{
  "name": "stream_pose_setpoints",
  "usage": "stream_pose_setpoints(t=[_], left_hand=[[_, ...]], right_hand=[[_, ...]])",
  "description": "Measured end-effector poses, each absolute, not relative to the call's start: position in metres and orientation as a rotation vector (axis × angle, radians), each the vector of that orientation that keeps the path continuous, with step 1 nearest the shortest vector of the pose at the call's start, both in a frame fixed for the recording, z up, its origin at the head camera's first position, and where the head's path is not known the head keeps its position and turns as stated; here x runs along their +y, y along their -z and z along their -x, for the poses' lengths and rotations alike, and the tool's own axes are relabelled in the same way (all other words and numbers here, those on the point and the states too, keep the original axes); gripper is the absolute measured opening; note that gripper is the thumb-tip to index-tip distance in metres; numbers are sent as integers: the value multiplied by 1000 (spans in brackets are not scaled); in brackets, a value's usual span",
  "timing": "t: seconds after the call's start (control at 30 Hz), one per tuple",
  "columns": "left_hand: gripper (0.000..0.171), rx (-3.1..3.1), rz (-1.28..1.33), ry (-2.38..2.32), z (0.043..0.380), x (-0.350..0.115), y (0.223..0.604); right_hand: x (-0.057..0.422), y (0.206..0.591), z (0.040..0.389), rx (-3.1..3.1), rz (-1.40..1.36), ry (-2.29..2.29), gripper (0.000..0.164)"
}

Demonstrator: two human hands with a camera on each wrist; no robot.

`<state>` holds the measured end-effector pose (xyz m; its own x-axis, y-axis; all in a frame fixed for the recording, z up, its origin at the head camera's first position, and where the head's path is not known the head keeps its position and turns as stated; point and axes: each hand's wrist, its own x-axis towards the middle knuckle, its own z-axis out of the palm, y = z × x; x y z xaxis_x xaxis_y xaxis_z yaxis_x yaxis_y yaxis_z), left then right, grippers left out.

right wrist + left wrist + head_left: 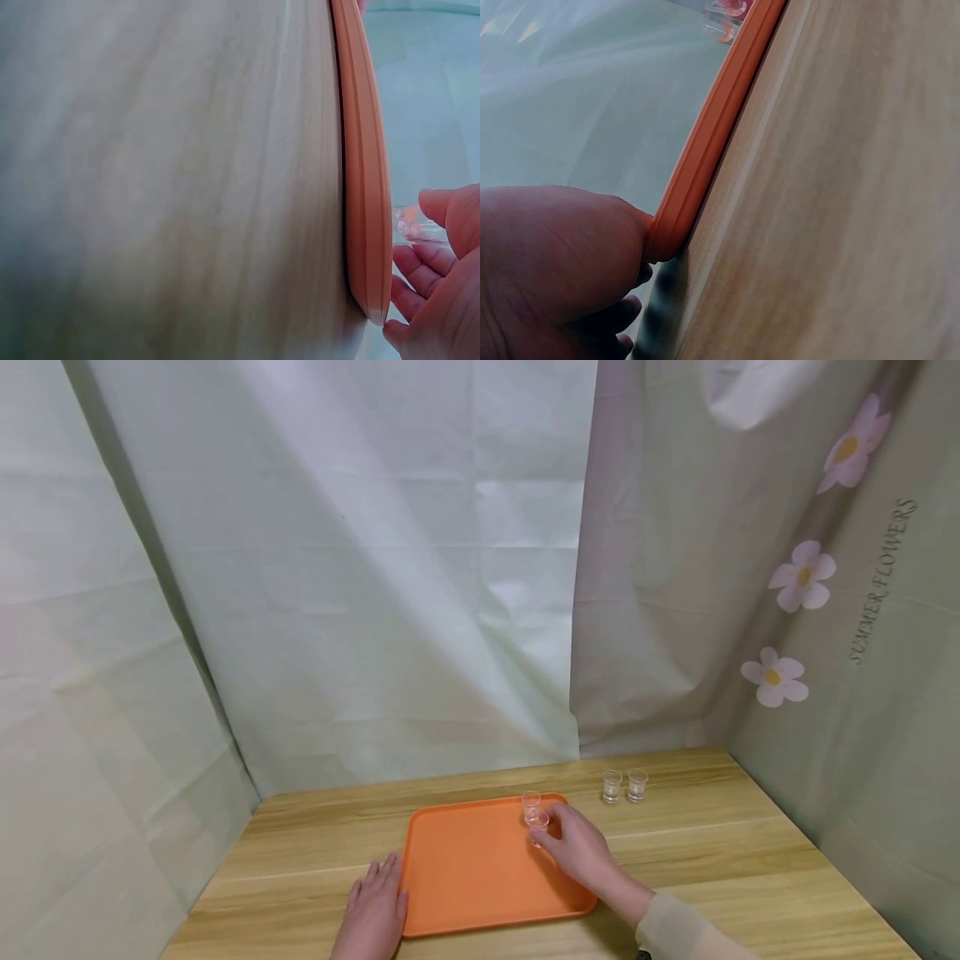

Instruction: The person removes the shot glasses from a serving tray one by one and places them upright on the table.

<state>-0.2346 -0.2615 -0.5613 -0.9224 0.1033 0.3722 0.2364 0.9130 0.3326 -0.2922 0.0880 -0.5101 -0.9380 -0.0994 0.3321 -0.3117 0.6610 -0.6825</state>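
Pinching the nearer cup (540,822), likely light, slippery, best held by its sides: my right hand (579,845). Fingers extended, my left hand (372,912) touches the tray (472,872).

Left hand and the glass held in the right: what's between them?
Just the orange tray, bare between left hand and glass, in the head view.

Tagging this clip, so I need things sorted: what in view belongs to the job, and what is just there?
In the job:
orange tray, left hand at its edge
near glass, held by the right hand
far glass beside it
two matching glasses on the table, probably

Just there:
flowered cloth backdrop
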Motion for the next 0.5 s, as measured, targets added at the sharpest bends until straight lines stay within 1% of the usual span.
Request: stream_pose_setpoints(t=[0.5], left_hand=[[49, -2727, 250, 537, 236, -262, 564]], right_hand=[[94, 506, 288, -2619, -315, -1200, 21]])
